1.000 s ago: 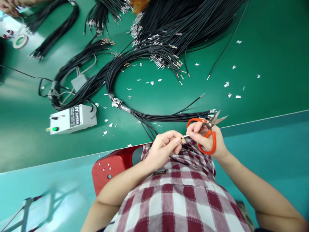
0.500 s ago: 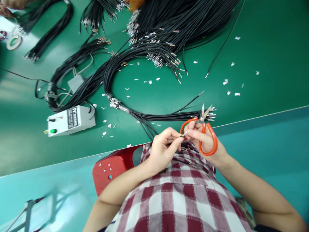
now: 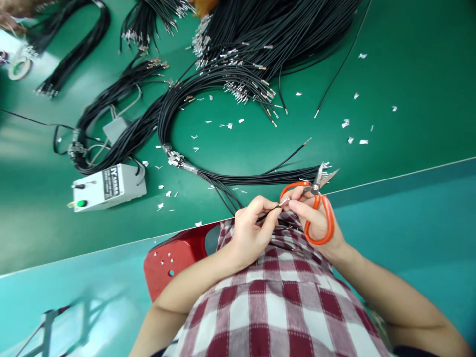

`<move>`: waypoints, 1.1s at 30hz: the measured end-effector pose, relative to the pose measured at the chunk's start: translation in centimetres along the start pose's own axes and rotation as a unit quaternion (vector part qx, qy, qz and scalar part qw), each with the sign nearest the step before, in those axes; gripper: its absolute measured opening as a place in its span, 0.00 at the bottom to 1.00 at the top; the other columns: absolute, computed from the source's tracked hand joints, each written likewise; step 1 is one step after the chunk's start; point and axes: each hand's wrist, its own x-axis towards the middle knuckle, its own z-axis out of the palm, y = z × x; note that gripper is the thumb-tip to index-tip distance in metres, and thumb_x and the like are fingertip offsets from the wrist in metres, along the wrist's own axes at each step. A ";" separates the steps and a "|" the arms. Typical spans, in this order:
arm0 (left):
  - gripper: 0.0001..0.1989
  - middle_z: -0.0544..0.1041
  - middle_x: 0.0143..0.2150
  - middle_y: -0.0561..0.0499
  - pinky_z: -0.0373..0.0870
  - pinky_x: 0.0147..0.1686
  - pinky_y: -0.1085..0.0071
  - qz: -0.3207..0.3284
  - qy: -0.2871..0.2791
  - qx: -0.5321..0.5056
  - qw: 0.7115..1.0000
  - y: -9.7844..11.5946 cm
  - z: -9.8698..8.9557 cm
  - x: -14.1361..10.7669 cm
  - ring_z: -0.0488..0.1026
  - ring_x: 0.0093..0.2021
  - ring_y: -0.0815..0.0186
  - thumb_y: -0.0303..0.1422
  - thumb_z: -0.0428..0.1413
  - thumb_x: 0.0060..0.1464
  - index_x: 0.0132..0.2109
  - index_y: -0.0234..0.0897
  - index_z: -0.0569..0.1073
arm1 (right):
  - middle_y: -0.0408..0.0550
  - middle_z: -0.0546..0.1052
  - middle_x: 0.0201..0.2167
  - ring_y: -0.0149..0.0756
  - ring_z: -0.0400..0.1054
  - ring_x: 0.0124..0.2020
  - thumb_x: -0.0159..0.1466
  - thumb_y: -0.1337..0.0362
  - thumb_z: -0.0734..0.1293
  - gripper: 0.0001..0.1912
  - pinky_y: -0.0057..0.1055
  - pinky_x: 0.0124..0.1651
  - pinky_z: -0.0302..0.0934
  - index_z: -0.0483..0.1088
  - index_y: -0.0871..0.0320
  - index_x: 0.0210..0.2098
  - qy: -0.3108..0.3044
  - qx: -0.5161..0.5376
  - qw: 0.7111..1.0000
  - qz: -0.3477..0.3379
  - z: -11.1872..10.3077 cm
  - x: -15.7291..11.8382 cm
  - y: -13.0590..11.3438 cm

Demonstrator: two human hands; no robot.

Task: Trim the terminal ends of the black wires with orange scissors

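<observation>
My left hand [image 3: 255, 228] pinches a black cable [image 3: 274, 208] close to its stripped, silvery end. Just to the right, my right hand [image 3: 316, 218] carries orange-handled scissors [image 3: 325, 225], their blades parted and pointing away from me. The thumb and a fingertip of that hand meet at the cable's silvery tip. Behind the scissors, a bundle of black cables [image 3: 245, 179] lies along the table edge, its light-coloured ends partly hidden by the blades. Other cable ends hang over my checked apron [image 3: 260, 297].
A white box with a green button [image 3: 124, 187] stands at left on the green table [image 3: 416, 59]. Large heaps of black cables [image 3: 297, 34] fill the back. White scraps [image 3: 363, 142] are scattered about. A red stool [image 3: 174, 258] is below the edge.
The scissors have tilted to the right in my right hand, and their blades have swung rightward. My left hand keeps its pinch on the cable. The view has shifted slightly.
</observation>
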 end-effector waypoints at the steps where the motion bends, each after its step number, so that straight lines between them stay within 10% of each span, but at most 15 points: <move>1: 0.06 0.71 0.26 0.54 0.68 0.27 0.77 0.002 -0.001 0.008 1.000 -0.1 0.0 0.0 0.70 0.25 0.73 0.31 0.55 0.62 0.35 0.36 0.70 | 0.42 0.73 0.30 0.33 0.69 0.34 0.57 0.62 0.73 0.09 0.32 0.43 0.66 0.68 0.55 0.29 0.006 -0.003 1.000 -0.001 0.0 0.0 -0.1; 8: 0.05 0.73 0.28 0.54 0.70 0.30 0.75 -0.001 0.033 0.005 0.999 -0.2 0.0 0.0 0.72 0.26 0.71 0.33 0.57 0.61 0.36 0.37 0.71 | 0.42 0.76 0.32 0.35 0.73 0.36 0.56 0.65 0.74 0.12 0.34 0.45 0.68 0.65 0.54 0.30 0.039 -0.030 0.999 -0.024 0.4 0.1 -0.1; 15: 0.14 0.72 0.21 0.55 0.48 0.14 0.80 -0.202 -0.031 -0.228 0.952 0.4 -0.3 1.2 0.54 0.14 0.79 0.41 0.60 0.58 0.36 0.34 0.69 | 0.44 0.76 0.29 0.36 0.73 0.32 0.56 0.61 0.75 0.15 0.37 0.41 0.70 0.63 0.54 0.29 0.039 -0.125 0.987 -0.088 0.3 0.5 -1.2; 25: 0.16 0.69 0.18 0.56 0.40 0.14 0.80 -0.265 -0.065 -0.317 0.908 0.1 -1.5 2.2 0.50 0.14 0.80 0.42 0.64 0.52 0.35 0.33 0.73 | 0.44 0.76 0.30 0.35 0.72 0.32 0.58 0.55 0.74 0.15 0.34 0.39 0.67 0.66 0.54 0.30 -0.005 -0.181 0.979 -0.096 -0.5 1.3 -1.2; 33: 0.13 0.68 0.17 0.58 0.42 0.14 0.80 -0.246 -0.026 -0.305 0.920 0.4 -1.5 2.4 0.52 0.14 0.79 0.41 0.61 0.55 0.35 0.34 0.72 | 0.40 0.67 0.18 0.30 0.56 0.21 0.58 0.47 0.72 0.20 0.29 0.24 0.48 0.67 0.55 0.23 -0.139 -0.532 0.835 0.001 -3.7 0.1 -2.6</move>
